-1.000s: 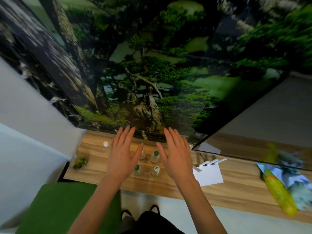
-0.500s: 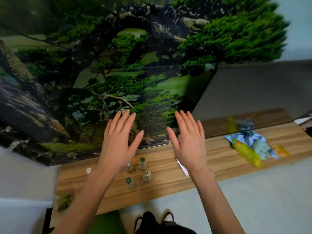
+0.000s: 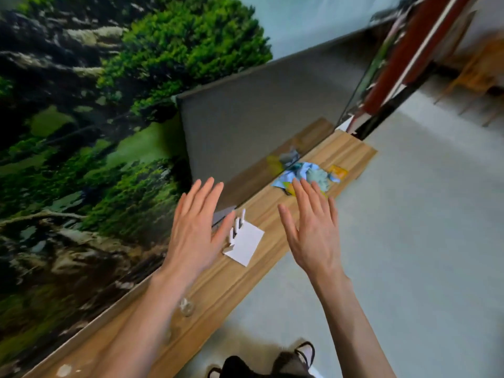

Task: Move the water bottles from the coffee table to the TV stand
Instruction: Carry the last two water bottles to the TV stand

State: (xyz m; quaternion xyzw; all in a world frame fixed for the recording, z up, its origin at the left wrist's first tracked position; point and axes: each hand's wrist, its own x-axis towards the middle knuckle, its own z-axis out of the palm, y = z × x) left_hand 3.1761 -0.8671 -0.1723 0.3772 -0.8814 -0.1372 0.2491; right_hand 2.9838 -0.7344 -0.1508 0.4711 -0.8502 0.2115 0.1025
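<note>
The wooden TV stand (image 3: 275, 214) runs diagonally under a large TV screen (image 3: 81, 132) that shows green trees. My left hand (image 3: 195, 230) hovers open above the stand, fingers spread, holding nothing. My right hand (image 3: 313, 227) is also open with spread fingers, above the stand's front edge. One small clear water bottle (image 3: 186, 306) stands on the stand just right of my left forearm. The other bottles are hidden behind that forearm. The coffee table is out of view.
A white card with small white clips (image 3: 245, 242) lies on the stand between my hands. A crumpled blue cloth with yellow items (image 3: 308, 174) sits farther right. A grey panel (image 3: 253, 132) leans behind. Pale floor (image 3: 409, 241) lies to the right; dark shoes (image 3: 261, 364) show below.
The view has swung to the right along the stand. The bottles slid to the lower left, mostly behind my left forearm. Both hands stay open and empty.
</note>
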